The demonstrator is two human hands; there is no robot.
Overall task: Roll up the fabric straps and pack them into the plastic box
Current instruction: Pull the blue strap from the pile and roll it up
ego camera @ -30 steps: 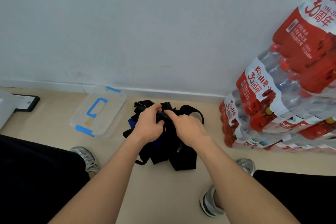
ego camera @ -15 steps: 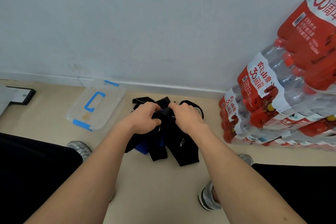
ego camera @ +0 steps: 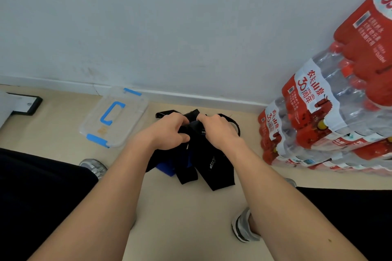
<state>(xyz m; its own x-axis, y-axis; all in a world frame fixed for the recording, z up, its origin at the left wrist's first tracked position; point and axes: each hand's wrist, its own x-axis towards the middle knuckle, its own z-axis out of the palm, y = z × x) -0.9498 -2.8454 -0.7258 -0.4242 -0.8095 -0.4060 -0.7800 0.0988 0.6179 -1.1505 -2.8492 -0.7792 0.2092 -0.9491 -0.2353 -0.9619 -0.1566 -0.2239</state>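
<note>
Head view showed the left hand (ego camera: 167, 131) and right hand (ego camera: 218, 128) pinching the black fabric straps (ego camera: 203, 159) piled on the floor, right of the lidded plastic box (ego camera: 115, 116). Soft and limp, they probably rolled best from one end.

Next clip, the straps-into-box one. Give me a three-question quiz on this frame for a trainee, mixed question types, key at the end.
1. From the person's view, on which side of the fabric straps does the plastic box sit?
2. True or false: the left hand and the right hand both grip the straps.
3. What is stacked against the wall at the right? A) cardboard cartons B) packs of bottled water C) paint cans

Key: 1 left; 2 true; 3 B.
</note>
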